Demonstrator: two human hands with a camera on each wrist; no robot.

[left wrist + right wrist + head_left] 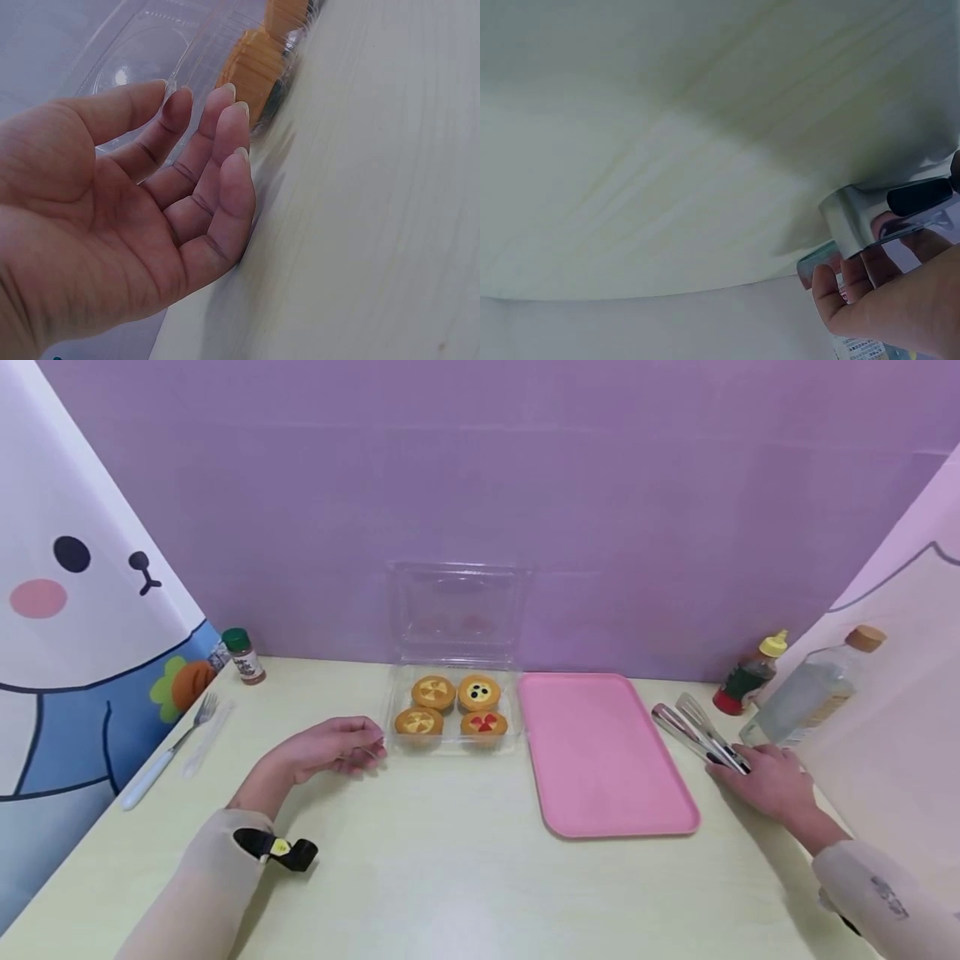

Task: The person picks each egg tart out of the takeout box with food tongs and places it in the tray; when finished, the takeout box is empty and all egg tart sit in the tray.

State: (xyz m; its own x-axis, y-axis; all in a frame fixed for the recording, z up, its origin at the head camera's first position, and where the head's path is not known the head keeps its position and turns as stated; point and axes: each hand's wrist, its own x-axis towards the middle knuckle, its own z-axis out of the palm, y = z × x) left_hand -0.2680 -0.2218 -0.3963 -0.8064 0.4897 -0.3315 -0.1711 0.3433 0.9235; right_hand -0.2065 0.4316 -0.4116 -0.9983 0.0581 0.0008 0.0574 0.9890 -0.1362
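An open clear plastic container (452, 747) holds several tarts: two with a yellow pattern, one with dark dots (480, 692) and one with red pieces (484, 723). At its left front corner is my left hand (339, 747); in the left wrist view the thumb and index finger pinch the container's rim (174, 81), the other fingers loosely bent. On the right, my right hand (772, 782) grips a pair of metal tongs (708, 727) with black grip parts, low over the table. The right wrist view shows the fingers curled around the tongs' bent metal end (846, 221).
A pink tray (607, 756) lies between container and tongs. Behind the right hand stand a yellow-capped sauce bottle (750, 677) and a corked clear bottle (813, 689). A green-capped jar (243, 657) and a fork (172, 750) are at left. The container's raised lid (459, 610) stands before the purple wall.
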